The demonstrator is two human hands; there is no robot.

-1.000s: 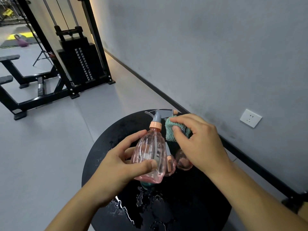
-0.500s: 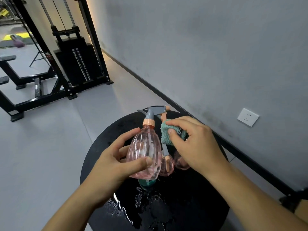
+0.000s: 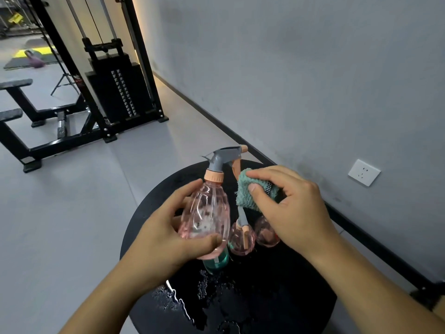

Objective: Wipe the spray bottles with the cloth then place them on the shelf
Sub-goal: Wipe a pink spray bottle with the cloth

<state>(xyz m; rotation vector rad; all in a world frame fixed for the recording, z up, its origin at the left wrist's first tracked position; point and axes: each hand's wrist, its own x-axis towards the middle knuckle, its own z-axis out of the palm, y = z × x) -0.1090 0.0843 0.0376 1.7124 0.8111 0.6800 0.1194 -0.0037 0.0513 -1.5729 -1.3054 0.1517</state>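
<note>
While my left hand (image 3: 166,237) wraps thumb and fingers round the belly of the ribbed, see-through pink plastic spray bottle (image 3: 207,213) and holds it upright above the round black table (image 3: 277,297), I am in the wiping step; my right hand (image 3: 289,206) has the nubbly teal cloth (image 3: 248,191) bunched between thumb and curled fingers, just beside the bottle's shoulder, and I cannot tell whether the cloth is touching the plastic; the grey trigger head (image 3: 224,156) with its peach collar stands free above my grip. Two more pink spray bottles (image 3: 242,239) wait on the table under my right hand, partly hidden, and a teal-bottomed one (image 3: 216,260) shows below the bottle I hold; the tabletop near me is beaded with water. Next, I judge, the cloth must press onto the ribbed side and run down it while my left hand turns the bottle to offer each face; the wet plastic may slip, so my left grip should stay firm. No shelf is in view.
</note>
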